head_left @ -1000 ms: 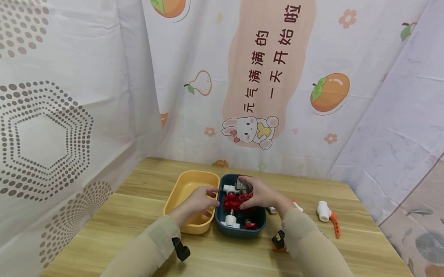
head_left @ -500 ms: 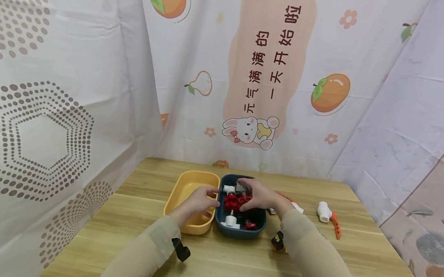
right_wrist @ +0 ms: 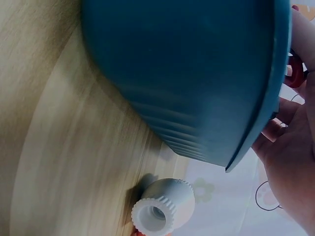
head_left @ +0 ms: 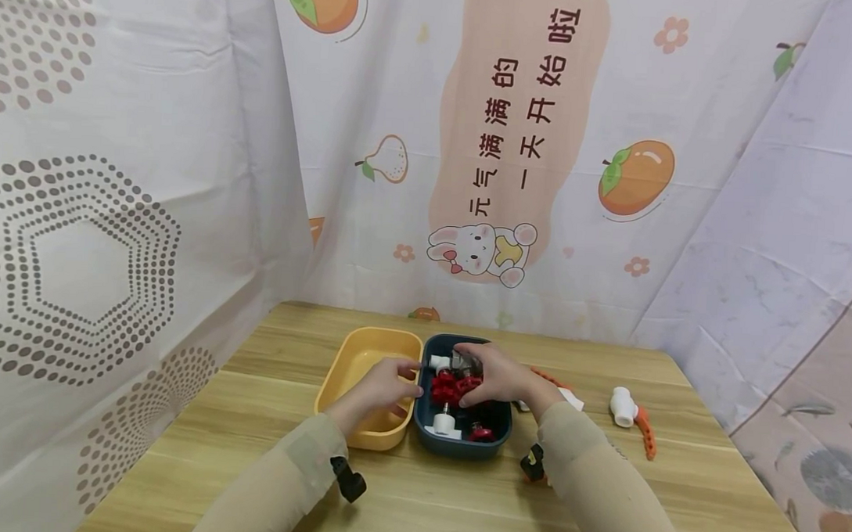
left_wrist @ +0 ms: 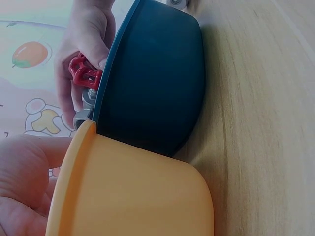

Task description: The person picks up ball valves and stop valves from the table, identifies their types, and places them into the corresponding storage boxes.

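Observation:
My right hand [head_left: 498, 373] is over the dark blue bin [head_left: 462, 449], its fingers around a metal valve with a red handwheel [left_wrist: 84, 73]. The grey valve body shows beneath those fingers in the left wrist view. White plastic fittings [head_left: 445, 423] and red handwheels [head_left: 444, 387] lie about it inside the bin. My left hand [head_left: 383, 383] hovers over the yellow bin [head_left: 367, 331], fingers loosely bent and holding nothing. Its fingertips are near the side where the two bins meet. In the right wrist view the blue bin's wall hides much of the right hand's grip.
Right of the blue bin, a white valve with an orange-red handle [head_left: 624, 407] lies on the wooden table [head_left: 671, 501]. Another white piece [head_left: 571, 398] and an orange-red handle [head_left: 550, 376] are partly hidden behind the right arm. Printed curtains hang behind the table and at both sides.

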### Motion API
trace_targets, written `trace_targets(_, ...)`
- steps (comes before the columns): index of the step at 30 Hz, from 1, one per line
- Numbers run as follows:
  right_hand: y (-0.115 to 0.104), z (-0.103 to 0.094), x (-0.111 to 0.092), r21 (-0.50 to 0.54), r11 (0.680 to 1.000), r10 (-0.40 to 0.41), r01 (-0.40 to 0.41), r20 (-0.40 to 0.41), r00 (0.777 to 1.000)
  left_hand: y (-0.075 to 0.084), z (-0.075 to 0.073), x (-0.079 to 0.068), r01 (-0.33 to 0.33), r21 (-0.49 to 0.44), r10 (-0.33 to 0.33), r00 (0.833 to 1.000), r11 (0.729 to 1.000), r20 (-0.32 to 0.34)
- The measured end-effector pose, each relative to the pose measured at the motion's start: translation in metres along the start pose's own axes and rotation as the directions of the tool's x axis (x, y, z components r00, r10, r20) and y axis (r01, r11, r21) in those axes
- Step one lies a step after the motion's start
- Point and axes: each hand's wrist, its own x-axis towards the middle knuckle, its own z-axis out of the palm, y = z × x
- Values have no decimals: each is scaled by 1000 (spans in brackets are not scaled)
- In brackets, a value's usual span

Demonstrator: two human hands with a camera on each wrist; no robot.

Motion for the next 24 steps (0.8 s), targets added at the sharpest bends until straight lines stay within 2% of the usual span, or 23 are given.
trace_targets(2, 1, 0, -1, 5, 1000, -12, 12, 8, 1000, 0, 0, 0, 2, 0, -2, 1000, 1000, 0)
trace_targets(10, -1, -10, -6, 157, 984, -81, 85, -32, 996, 2, 0, 0, 0, 8, 1, 1000, 1000, -8)
trace_targets(16, -3, -14, -10, 131, 988, -76, 80, -33, 997, 2, 1, -3, -1, 9, 1, 1000, 1000, -10)
trace_targets(24, 2, -16, -11, 125, 986, -106, 110, -36, 994, 3, 2, -4, 1, 14, -1, 1000, 1000, -12)
